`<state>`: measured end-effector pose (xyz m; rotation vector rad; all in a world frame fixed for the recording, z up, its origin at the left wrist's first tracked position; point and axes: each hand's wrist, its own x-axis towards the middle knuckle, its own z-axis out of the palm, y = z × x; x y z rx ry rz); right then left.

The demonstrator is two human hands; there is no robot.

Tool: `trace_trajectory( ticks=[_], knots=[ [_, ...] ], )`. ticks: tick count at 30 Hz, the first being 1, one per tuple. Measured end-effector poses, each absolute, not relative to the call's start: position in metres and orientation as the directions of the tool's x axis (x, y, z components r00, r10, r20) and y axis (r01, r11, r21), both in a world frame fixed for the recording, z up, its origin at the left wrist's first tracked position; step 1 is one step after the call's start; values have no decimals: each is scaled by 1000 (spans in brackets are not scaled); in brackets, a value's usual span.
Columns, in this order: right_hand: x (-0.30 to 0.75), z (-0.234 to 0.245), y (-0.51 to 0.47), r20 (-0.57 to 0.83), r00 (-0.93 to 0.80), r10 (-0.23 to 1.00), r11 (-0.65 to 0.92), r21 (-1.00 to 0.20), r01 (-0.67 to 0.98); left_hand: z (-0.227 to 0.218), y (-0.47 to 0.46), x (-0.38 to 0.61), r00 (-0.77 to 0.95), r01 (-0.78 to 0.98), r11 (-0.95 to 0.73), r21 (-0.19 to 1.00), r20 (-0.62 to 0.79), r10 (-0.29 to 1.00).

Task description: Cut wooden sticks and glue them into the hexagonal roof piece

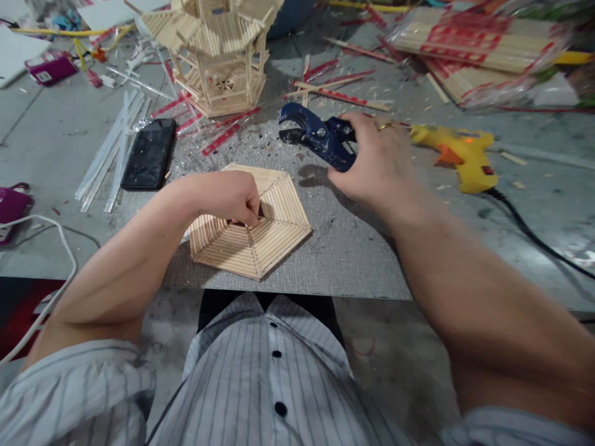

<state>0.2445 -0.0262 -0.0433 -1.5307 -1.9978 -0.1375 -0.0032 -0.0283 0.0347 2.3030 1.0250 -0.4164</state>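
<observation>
A hexagonal panel of wooden sticks, laid in rings around a dark central opening, rests near the table's front edge. Over that opening my left hand is closed, its fingertips curled down at the middle of the panel. What those fingers hold, if anything, is hidden. My right hand grips blue pipe cutters by the handles, just above the table to the right of the panel. The cutters' jaws point left and stand apart. A ring is on one finger of this hand.
Behind the panel stands a wooden-stick pavilion model. A black phone and clear glue sticks lie left. On the right are a yellow glue gun with a black cord and packs of sticks. Red wrapper scraps lie about.
</observation>
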Motion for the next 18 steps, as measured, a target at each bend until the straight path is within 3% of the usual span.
trace_trajectory(
  ticks=[18],
  knots=[
    [229, -24, -36, 337, -64, 939, 109, -116, 987, 44, -28, 0, 607, 787, -499, 363, -603, 518]
  ],
)
